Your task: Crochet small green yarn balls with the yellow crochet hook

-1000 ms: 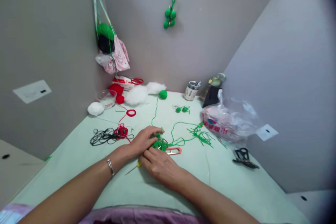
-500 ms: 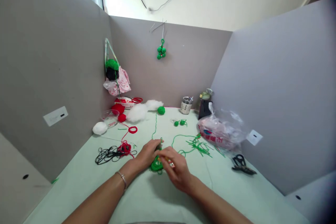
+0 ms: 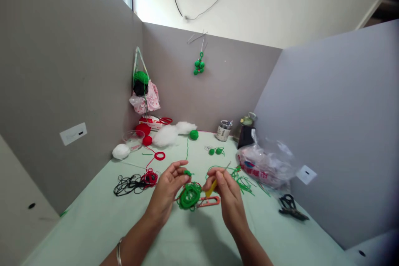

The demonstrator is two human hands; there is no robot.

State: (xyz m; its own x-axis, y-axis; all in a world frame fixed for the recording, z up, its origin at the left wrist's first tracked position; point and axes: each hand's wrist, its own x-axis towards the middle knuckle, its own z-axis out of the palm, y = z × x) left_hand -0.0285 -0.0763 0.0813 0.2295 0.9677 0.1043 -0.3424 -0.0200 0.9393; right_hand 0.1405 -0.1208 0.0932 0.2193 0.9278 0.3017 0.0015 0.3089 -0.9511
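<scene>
"Placement at left?"

"Black cord (image 3: 127,185) beside a red yarn tangle (image 3: 151,177), both apart from the green work, probably to prevent snagging."

"State of the left hand (image 3: 168,187)?"

"Pinching a small green yarn piece (image 3: 188,173) between thumb and fingers; raised from the tabletop (image 3: 174,237), apparently for a clear view."

"Centre?"

"Green coil (image 3: 186,201) lying between both hands, likely for ready access. Orange snips (image 3: 213,204) at its right edge, within easy reach."

"State of the right hand (image 3: 229,187)?"

"Fingers gripping a yellow-handled tool (image 3: 211,188); metal tip directed far and right, presumably to clear the left hand."

"Further right?"

"Loose green strands (image 3: 243,182), possibly spread aside for working room."
</scene>
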